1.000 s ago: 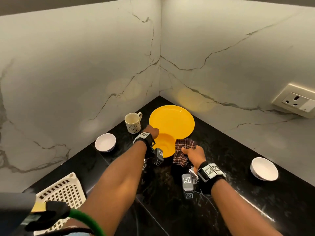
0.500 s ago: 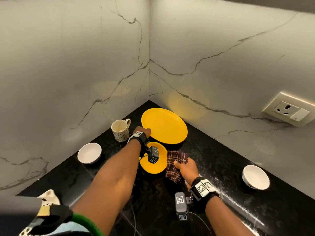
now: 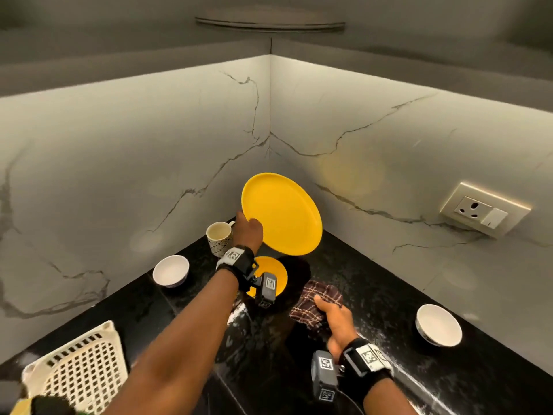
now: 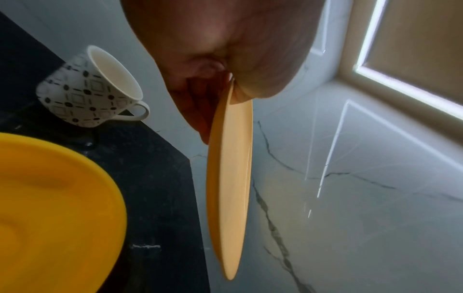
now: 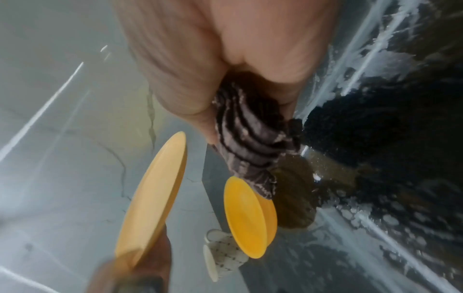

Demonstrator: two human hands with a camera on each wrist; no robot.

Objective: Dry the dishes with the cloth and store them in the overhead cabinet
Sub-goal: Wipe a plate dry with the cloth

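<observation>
- The job looks to be at an early stage: the large yellow plate (image 3: 281,214) is off the counter (image 3: 374,295), gripped at its near-left rim by the left hand (image 3: 247,232), thumb on the upper face and fingers underneath, as the left wrist view shows.
- The plate is tilted, raised above the corner of the counter, and touches nothing else.
- The right hand (image 3: 335,320) grips the bunched checked cloth (image 3: 317,304), which hangs just above the counter, below and to the right of the plate and apart from it.
- My guess is that the plate is about to be wiped; whether it is already dry cannot be told.
- Left on the counter are a small yellow plate (image 3: 275,275) under the left wrist, a patterned mug (image 3: 220,238) just left of that hand, a white bowl (image 3: 170,270) further left and another white bowl (image 3: 438,324) well off to the right.
- The grey cabinet (image 3: 269,40) overhead shows only its underside, so nothing can be seen stored there.
- A white slotted basket (image 3: 80,369) sits at the near left edge.
- The counter shines with wet streaks, so anything set back down may pick up water.
</observation>
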